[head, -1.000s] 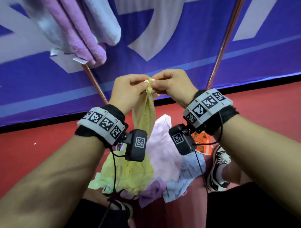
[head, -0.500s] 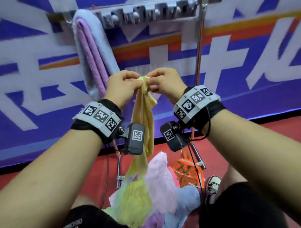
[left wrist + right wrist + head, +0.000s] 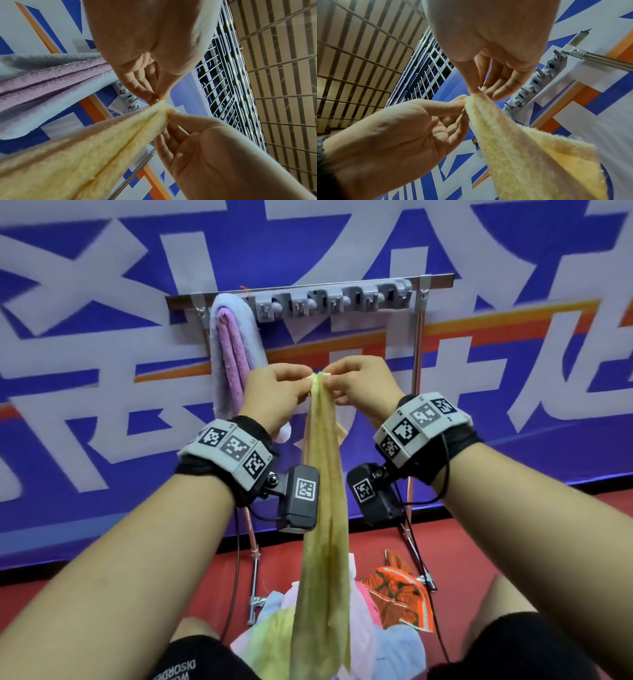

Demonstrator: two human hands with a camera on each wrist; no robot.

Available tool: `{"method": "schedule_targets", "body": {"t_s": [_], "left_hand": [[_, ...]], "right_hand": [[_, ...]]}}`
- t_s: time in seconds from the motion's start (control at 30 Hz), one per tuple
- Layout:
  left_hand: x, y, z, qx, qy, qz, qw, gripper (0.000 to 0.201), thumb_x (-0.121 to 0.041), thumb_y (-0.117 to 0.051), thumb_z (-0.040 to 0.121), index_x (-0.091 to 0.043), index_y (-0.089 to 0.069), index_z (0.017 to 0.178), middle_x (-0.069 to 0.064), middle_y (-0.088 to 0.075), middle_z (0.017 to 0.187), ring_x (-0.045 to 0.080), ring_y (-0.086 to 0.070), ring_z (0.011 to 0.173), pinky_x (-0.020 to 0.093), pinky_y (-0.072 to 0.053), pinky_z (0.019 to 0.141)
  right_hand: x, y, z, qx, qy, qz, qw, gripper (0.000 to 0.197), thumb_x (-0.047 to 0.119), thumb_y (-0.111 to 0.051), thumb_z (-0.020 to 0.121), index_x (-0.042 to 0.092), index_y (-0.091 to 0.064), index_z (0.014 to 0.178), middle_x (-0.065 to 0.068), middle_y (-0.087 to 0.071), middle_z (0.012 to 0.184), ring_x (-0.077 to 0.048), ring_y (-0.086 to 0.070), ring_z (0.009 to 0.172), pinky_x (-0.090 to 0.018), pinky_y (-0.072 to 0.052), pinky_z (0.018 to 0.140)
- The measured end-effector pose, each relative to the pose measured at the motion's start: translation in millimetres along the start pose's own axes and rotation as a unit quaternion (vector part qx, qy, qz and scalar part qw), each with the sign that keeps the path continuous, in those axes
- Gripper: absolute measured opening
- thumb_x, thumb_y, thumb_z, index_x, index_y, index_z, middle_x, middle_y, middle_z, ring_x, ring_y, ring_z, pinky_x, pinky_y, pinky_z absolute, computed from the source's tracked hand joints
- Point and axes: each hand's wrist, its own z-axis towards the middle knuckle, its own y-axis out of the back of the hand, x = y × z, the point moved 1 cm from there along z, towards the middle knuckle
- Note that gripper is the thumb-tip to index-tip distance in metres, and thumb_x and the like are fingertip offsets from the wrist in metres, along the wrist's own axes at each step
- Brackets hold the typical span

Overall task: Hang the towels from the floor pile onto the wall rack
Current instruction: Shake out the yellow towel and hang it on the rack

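Note:
A yellow towel (image 3: 323,508) hangs in a long narrow strip from its top corner. My left hand (image 3: 301,385) and right hand (image 3: 334,386) both pinch that corner, fingertips almost touching. They hold it below the grey wall rack (image 3: 335,301) with its row of hooks. A lavender and purple towel (image 3: 233,350) hangs at the rack's left end, just left of my left hand. In the left wrist view the yellow towel (image 3: 85,155) runs down from the pinch, beside the hung towel (image 3: 51,81). The right wrist view shows the rack (image 3: 536,83) just beyond the fingers.
The floor pile (image 3: 376,635) of pastel towels lies on the red floor between my legs, with an orange patterned cloth (image 3: 399,594) at its right. Two thin metal poles (image 3: 416,405) run from the rack to the floor. A blue printed banner (image 3: 102,440) covers the wall.
Both hands have lifted the yellow towel's corner from low over the pile up toward the rack. The towel now hangs stretched out, and the rack has come into view.

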Motion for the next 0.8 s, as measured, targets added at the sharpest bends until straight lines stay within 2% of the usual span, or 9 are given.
{"method": "schedule_targets", "body": {"t_s": [0.17, 0.23, 0.3, 0.37, 0.43, 0.57, 0.6, 0.7, 0.8], "left_hand": [[18, -1, -9, -0.009, 0.009, 0.018, 1.0, 0.019, 0.004, -0.062, 0.086, 0.003, -0.067, 0.104, 0.006, -0.065, 0.08, 0.005, -0.058, 0.064, 0.011, -0.048, 0.061], [25, -1, -9, -0.016, 0.023, 0.029, 0.999, 0.017, 0.002, -0.062, 0.086, 0.002, -0.067, 0.103, 0.003, -0.063, 0.075, -0.001, -0.055, 0.053, 0.01, -0.043, 0.05], [31, -2, -10, -0.023, 0.048, 0.031, 0.998, 0.012, 0.0, -0.063, 0.087, -0.003, -0.067, 0.098, 0.002, -0.06, 0.07, 0.001, -0.05, 0.046, 0.01, -0.036, 0.038], [36, -4, -9, -0.031, 0.063, 0.022, 0.997, 0.009, 0.001, -0.063, 0.086, -0.006, -0.065, 0.091, 0.003, -0.057, 0.066, 0.002, -0.049, 0.044, 0.011, -0.032, 0.034], [37, -5, -11, -0.034, 0.072, 0.02, 0.997, 0.009, 0.001, -0.063, 0.087, -0.005, -0.065, 0.093, 0.002, -0.056, 0.065, 0.0, -0.049, 0.04, 0.011, -0.032, 0.033], [44, -9, -8, -0.046, 0.068, 0.028, 0.996, 0.013, -0.001, -0.065, 0.086, -0.001, -0.068, 0.099, 0.002, -0.058, 0.065, -0.002, -0.048, 0.038, 0.009, -0.032, 0.033], [46, -10, -6, -0.053, 0.065, 0.035, 0.996, 0.012, -0.002, -0.066, 0.086, -0.003, -0.069, 0.097, 0.001, -0.059, 0.065, -0.002, -0.049, 0.04, 0.01, -0.033, 0.034], [51, -13, -1, -0.072, 0.049, 0.056, 0.995, 0.008, -0.004, -0.068, 0.083, -0.011, -0.07, 0.087, -0.001, -0.064, 0.067, 0.002, -0.054, 0.049, 0.013, -0.04, 0.043], [56, -20, 3, -0.063, 0.029, 0.072, 0.995, 0.009, -0.003, -0.069, 0.082, -0.011, -0.069, 0.084, -0.001, -0.067, 0.071, 0.005, -0.06, 0.06, 0.015, -0.048, 0.058]], "right_hand": [[-28, -6, 3, -0.006, -0.018, 0.032, 0.999, 0.016, -0.007, -0.061, 0.083, 0.007, -0.064, 0.075, -0.011, -0.065, 0.07, -0.016, -0.065, 0.06, -0.023, -0.053, 0.056], [-38, -10, 4, -0.013, -0.018, 0.027, 0.999, 0.017, -0.007, -0.062, 0.082, 0.008, -0.064, 0.074, -0.011, -0.065, 0.072, -0.02, -0.066, 0.065, -0.027, -0.056, 0.062], [-47, -12, 5, -0.017, -0.013, 0.012, 1.0, 0.015, -0.006, -0.063, 0.081, 0.008, -0.066, 0.075, -0.01, -0.066, 0.073, -0.023, -0.067, 0.07, -0.033, -0.059, 0.068], [-55, -12, 8, -0.02, -0.01, -0.001, 1.0, 0.016, -0.004, -0.065, 0.08, 0.01, -0.066, 0.074, -0.009, -0.067, 0.073, -0.024, -0.068, 0.071, -0.035, -0.059, 0.07], [-59, -12, 9, -0.027, -0.005, -0.018, 0.999, 0.017, -0.002, -0.065, 0.079, 0.013, -0.067, 0.073, -0.008, -0.069, 0.074, -0.023, -0.068, 0.072, -0.033, -0.059, 0.069], [-67, -10, 12, -0.038, 0.012, -0.058, 0.998, 0.014, 0.001, -0.064, 0.079, 0.013, -0.07, 0.075, -0.002, -0.068, 0.072, -0.01, -0.063, 0.063, -0.017, -0.049, 0.057], [-69, -9, 13, -0.049, 0.014, -0.063, 0.997, 0.015, 0.003, -0.065, 0.079, 0.016, -0.07, 0.073, 0.0, -0.069, 0.072, -0.01, -0.064, 0.066, -0.019, -0.05, 0.059], [-79, -4, 19, -0.083, 0.005, -0.073, 0.994, 0.018, 0.011, -0.067, 0.079, 0.025, -0.069, 0.069, 0.004, -0.071, 0.076, -0.014, -0.068, 0.079, -0.034, -0.056, 0.076], [-86, -1, 20, -0.088, -0.004, -0.069, 0.994, 0.018, 0.013, -0.067, 0.079, 0.026, -0.068, 0.068, 0.005, -0.071, 0.076, -0.014, -0.069, 0.079, -0.036, -0.057, 0.078]]}}
